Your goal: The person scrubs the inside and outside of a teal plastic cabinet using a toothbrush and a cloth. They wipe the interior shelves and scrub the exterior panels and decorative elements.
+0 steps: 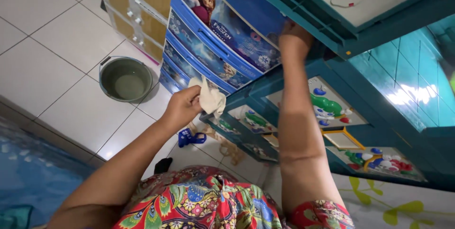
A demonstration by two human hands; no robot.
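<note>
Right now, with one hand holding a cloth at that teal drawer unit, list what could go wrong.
1. The right hand grips the upper teal drawer; leaning on it might pull it out or tip the teal drawer unit.
2. The left hand wipes with the cloth at a lower drawer corner; it could snag there.
3. The green bucket stands close on the tiled floor; a backward step might knock it.

Person's body: bare forearms, left hand [182, 108] and right hand [295, 39] ungloved; floral garment [204, 203], red, green, yellow, at 6 o'clock.
</note>
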